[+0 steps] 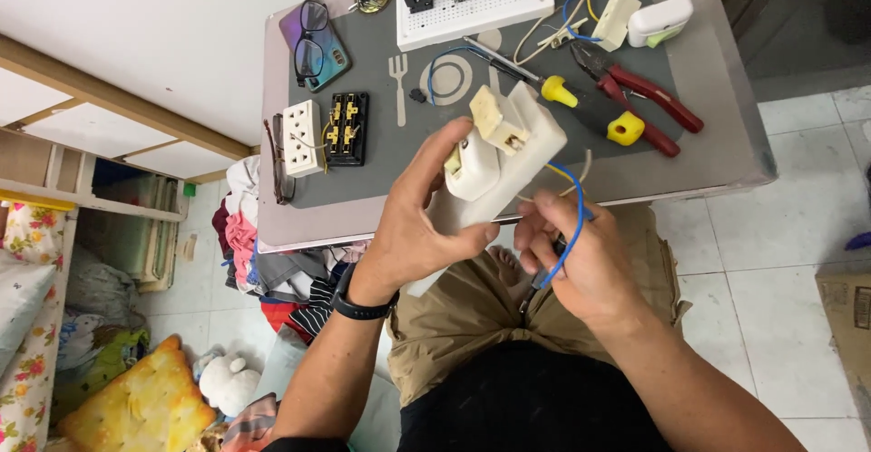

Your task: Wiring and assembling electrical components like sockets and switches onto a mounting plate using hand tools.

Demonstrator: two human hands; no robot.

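While fingers (472, 234) wrap it, socket block (513, 157) tilts.

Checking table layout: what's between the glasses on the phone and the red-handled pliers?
Head view: a fork-and-plate print on the grey mat, then a yellow-handled screwdriver, between glasses and pliers.

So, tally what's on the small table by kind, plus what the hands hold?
Pliers, red-handled: 1
Screwdriver, yellow and black: 1
Loose socket parts, one white, one black: 2
Eyeglasses: 1
Phone: 1
White pegboard panel: 1
White socket box in left hand: 1
Blue wire in right hand: 1
Total: 9
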